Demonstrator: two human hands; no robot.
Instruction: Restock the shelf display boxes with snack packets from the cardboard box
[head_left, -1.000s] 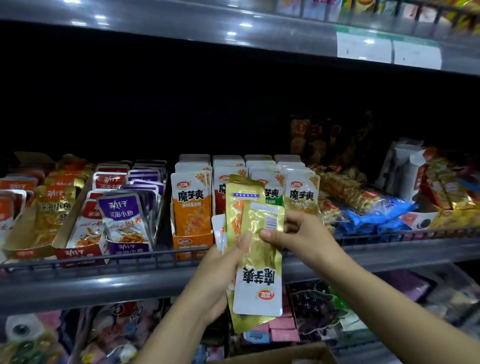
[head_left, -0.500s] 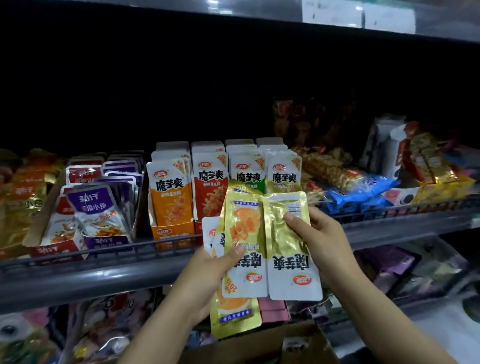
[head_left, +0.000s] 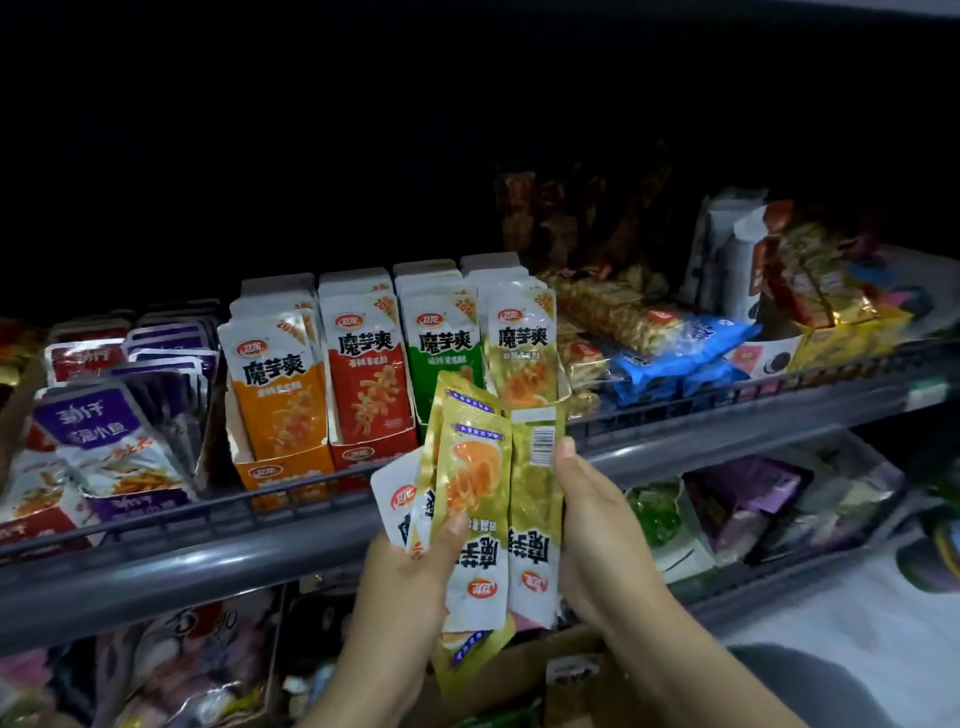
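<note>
Head view: left hand (head_left: 410, 577) grips fanned gold packets (head_left: 475, 499); right hand (head_left: 597, 525) pinches one apart, barcode side up. Display boxes (head_left: 395, 364) just beyond hands look near full. Cardboard box (head_left: 524, 670) below wrists, contents unclear. Packets not yet shelved.

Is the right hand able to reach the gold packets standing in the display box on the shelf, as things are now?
Probably yes. The right hand is just below and in front of the gold display row, with only the low shelf rail between. But its grip is taken by a gold packet.
</note>
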